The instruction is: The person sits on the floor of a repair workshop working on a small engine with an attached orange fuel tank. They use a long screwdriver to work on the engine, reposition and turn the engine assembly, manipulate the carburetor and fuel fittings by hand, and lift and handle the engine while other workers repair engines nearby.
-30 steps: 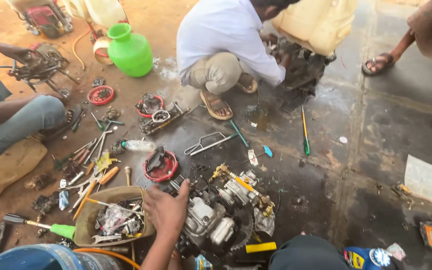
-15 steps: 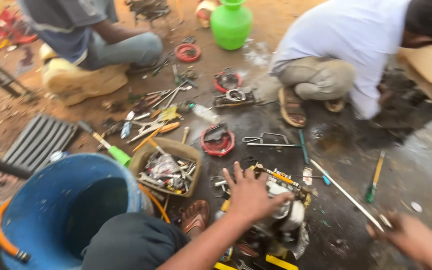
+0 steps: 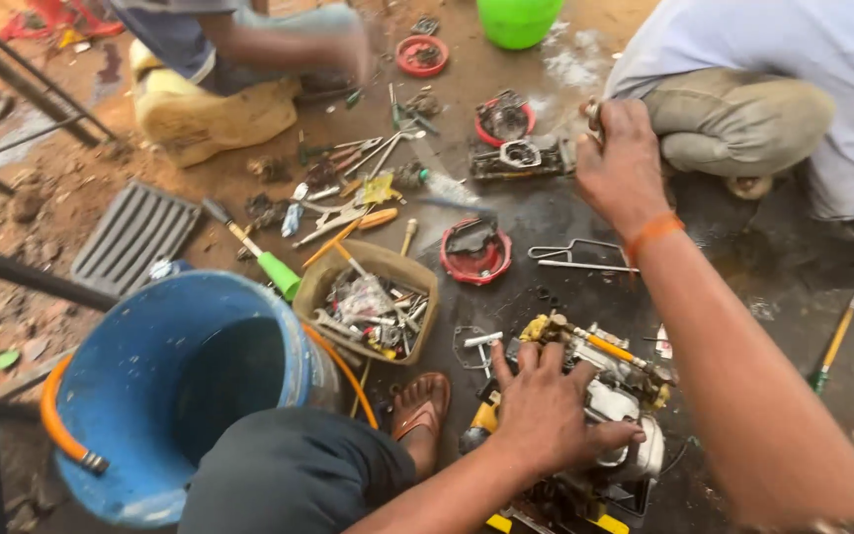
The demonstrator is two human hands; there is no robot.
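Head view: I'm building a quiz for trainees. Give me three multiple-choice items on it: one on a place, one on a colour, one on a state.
1. Where does the left hand rest?
A. on the engine
B. in the blue bucket
C. on the green jug

2. What colour is the band on the right wrist?
A. blue
B. orange
C. white

3. How is the right hand?
A. flat on the ground
B. gripping a screwdriver
C. raised, reaching out over the parts

Key: 1 A, the palm lies spread on the engine. 2 B, the band shows orange. 3 C, the hand hangs above the ground beside the metal part; whether it pinches anything is unclear.
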